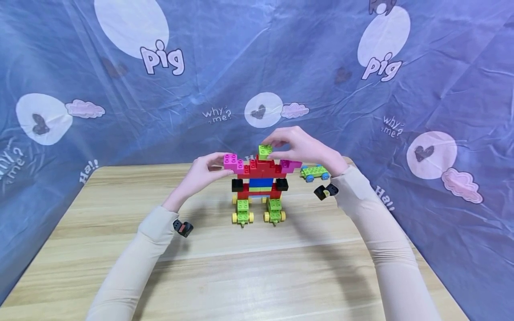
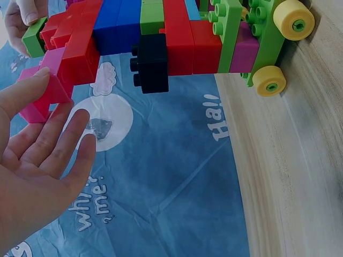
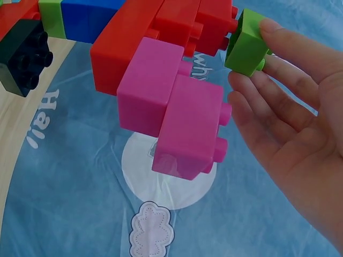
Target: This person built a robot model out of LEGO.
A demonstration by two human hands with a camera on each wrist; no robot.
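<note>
A toy-brick figure (image 1: 263, 169) stands upright on two wheeled green feet, with red, blue and black bricks in its body. Pink bricks (image 2: 48, 91) form its left shoulder, and my left hand (image 1: 205, 171) pinches them between thumb and fingers. Above the red top, my right hand (image 1: 299, 145) pinches a green brick (image 3: 246, 43) by its sides. In the right wrist view this brick sits at the studs of the uppermost red brick (image 3: 214, 24), slightly tilted. More pink bricks (image 3: 187, 123) make up the right shoulder, below my right hand.
A green wheeled base (image 1: 314, 172) with blue wheels lies to the right, behind the right forearm. The figure's feet rest on the wooden table (image 1: 241, 276). A blue printed cloth (image 1: 225, 67) hangs right behind the table's far edge.
</note>
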